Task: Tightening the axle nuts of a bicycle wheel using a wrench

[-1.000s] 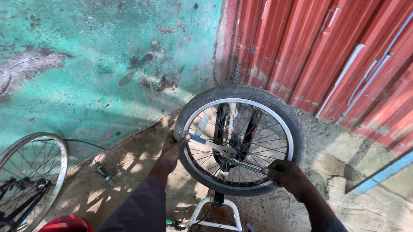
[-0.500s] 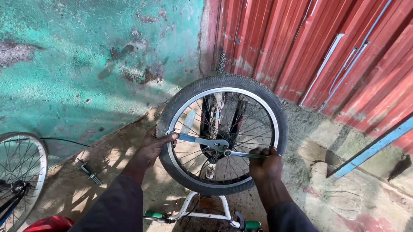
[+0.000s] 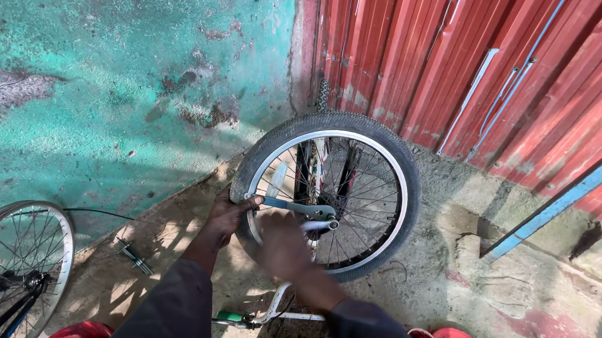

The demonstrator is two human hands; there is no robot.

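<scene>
- The bicycle wheel [image 3: 327, 191] stands upright in an upturned bike frame [image 3: 275, 312] on the dirt floor, close to the red metal wall [image 3: 460, 67].
- The left hand [image 3: 228, 213] grips the tyre at the wheel's left edge, thumb over the rim.
- The right hand [image 3: 282, 244] is blurred in front of the lower spokes; I cannot tell its grip.
- A wrench [image 3: 298, 207] sits at the hub.
- Another wheel [image 3: 13, 270] stands at the lower left.

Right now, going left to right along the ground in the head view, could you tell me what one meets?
Spare bicycle wheel → small tool on the ground → left hand → tyred wheel → blue bar leaning on the red wall.
</scene>
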